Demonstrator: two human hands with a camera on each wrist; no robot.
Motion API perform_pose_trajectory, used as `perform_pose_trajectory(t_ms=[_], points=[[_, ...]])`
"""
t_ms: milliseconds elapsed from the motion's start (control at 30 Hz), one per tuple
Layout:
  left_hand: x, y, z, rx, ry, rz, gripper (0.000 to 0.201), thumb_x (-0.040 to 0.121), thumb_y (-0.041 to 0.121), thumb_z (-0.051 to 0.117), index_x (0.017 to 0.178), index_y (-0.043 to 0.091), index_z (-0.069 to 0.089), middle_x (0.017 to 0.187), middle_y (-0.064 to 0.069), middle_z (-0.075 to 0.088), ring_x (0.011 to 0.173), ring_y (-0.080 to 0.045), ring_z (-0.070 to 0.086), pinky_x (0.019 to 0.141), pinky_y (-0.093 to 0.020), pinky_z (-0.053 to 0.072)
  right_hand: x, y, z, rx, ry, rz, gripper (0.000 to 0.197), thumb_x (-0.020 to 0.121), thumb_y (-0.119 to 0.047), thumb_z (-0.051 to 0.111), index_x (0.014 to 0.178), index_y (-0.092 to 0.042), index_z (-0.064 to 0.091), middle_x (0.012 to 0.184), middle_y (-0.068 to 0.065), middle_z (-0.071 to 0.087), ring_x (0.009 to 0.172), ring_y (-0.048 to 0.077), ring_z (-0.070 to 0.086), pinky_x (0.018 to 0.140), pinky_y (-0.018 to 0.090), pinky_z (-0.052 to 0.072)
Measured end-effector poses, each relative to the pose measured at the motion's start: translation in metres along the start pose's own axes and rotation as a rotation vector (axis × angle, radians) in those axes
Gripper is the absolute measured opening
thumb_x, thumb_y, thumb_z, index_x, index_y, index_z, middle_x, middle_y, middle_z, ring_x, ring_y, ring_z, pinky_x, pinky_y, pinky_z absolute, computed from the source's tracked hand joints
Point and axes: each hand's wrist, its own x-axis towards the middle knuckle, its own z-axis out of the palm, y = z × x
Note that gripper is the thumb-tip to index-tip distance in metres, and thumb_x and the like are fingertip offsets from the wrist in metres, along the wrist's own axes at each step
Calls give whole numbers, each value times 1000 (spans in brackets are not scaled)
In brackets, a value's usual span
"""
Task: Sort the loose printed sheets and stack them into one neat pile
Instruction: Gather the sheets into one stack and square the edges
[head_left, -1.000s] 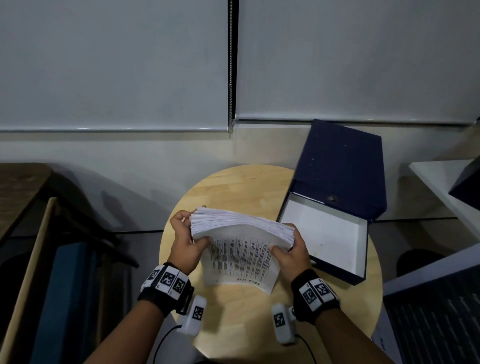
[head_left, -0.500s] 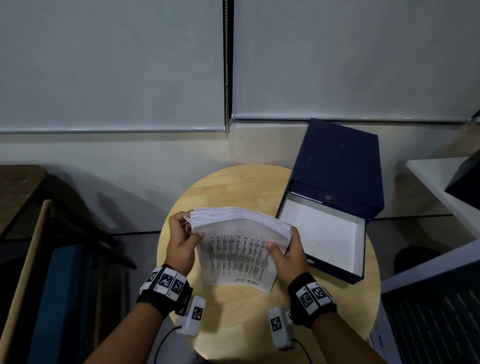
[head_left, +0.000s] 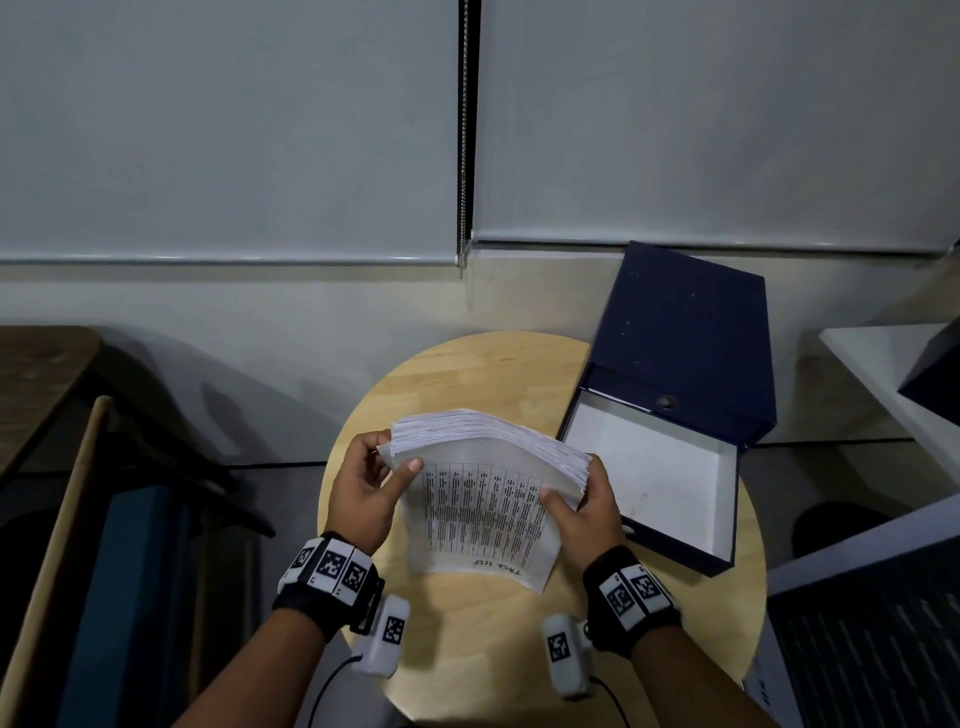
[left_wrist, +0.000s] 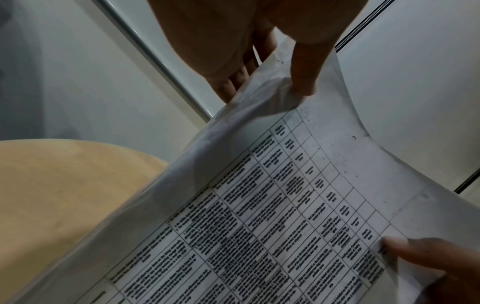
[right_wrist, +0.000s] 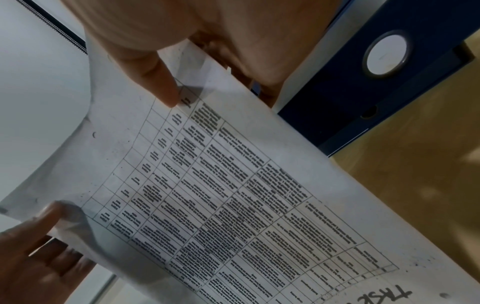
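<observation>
A thick stack of printed sheets stands on its lower edge on the round wooden table, tilted toward me, its front page a printed table of text. My left hand grips the stack's upper left corner, thumb on the front page and fingers behind. My right hand grips the upper right corner the same way, thumb on the front. The stack's top edge bows upward between the two hands. The sheets behind the front page are hidden in both wrist views.
An open dark blue box file with a white inside lies at the table's right, its lid leaning against the wall. A white shelf is at the far right, a dark wooden desk and a blue seat at the left.
The stack stays upright between both hands. My left thumb has slid further onto the front page at the upper left corner. The view has shifted slightly.
</observation>
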Motion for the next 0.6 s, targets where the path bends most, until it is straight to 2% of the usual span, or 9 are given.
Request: perform_pose_trajectory(t_ms=[67, 133, 233, 267, 333, 400, 467, 533, 600], points=[[-1, 2, 1, 1, 31, -13, 34, 73, 15, 80, 94, 32, 61, 81, 9, 72, 76, -5, 66, 72, -18, 53, 1, 2, 0, -3, 1, -2, 34, 85, -2, 64, 98, -32, 53, 97, -4, 71, 93, 14, 69, 87, 43, 58], [-2, 2, 3, -3, 88, -8, 36, 75, 9, 80, 96, 31, 62, 97, 1, 72, 90, -11, 69, 81, -25, 57, 2, 5, 0, 1, -5, -5, 34, 86, -3, 64, 98, -32, 53, 97, -3, 72, 93, 14, 70, 87, 45, 58], [-4, 3, 8, 44, 186, 20, 39, 78, 3, 77, 94, 35, 62, 114, -11, 62, 101, -6, 63, 87, -26, 55, 4, 7, 2, 17, -10, -23, 34, 87, -2, 63, 97, -33, 53, 96, -1, 72, 91, 16, 70, 86, 45, 58], [-5, 4, 9, 54, 197, 22, 39, 78, 5, 77, 94, 37, 61, 113, -12, 61, 101, -5, 62, 85, -26, 55, 4, 7, 2, 22, -10, -31, 35, 87, -1, 62, 96, -34, 53, 95, -1, 72, 91, 17, 70, 86, 45, 58], [-6, 4, 11, 46, 171, 11, 39, 75, 11, 81, 92, 39, 59, 103, -6, 64, 89, -3, 64, 80, -28, 53, 5, 7, 2, 37, -14, -37, 39, 87, 0, 61, 95, -37, 54, 96, -1, 72, 92, 18, 70, 86, 43, 58], [-7, 5, 9, 49, 140, -20, 39, 67, 28, 85, 91, 44, 58, 98, -2, 66, 84, -10, 65, 78, -30, 53, 6, 8, 1, 69, -32, -28, 47, 86, 2, 60, 94, -43, 57, 97, 0, 73, 94, 21, 70, 87, 41, 57], [-6, 4, 4, 59, 130, -49, 39, 61, 41, 83, 92, 43, 59, 104, -6, 68, 90, -20, 66, 81, -37, 55, 8, 9, 0, 99, -43, -14, 52, 84, 5, 60, 93, -46, 59, 98, 3, 73, 96, 26, 69, 88, 44, 57], [-4, 0, -1, 107, 126, -43, 40, 62, 44, 83, 96, 38, 62, 110, -9, 68, 97, -24, 67, 86, -43, 56, 10, 12, 0, 121, -43, -1, 44, 83, 7, 59, 98, -35, 62, 99, 7, 73, 97, 29, 69, 90, 49, 56], [-4, -2, -4, 122, 112, -46, 41, 65, 43, 83, 99, 31, 65, 109, -9, 69, 100, -27, 68, 88, -47, 56, 12, 14, 0, 148, -43, 23, 36, 81, 5, 60, 99, -26, 64, 99, 10, 73, 97, 31, 69, 91, 52, 55]])
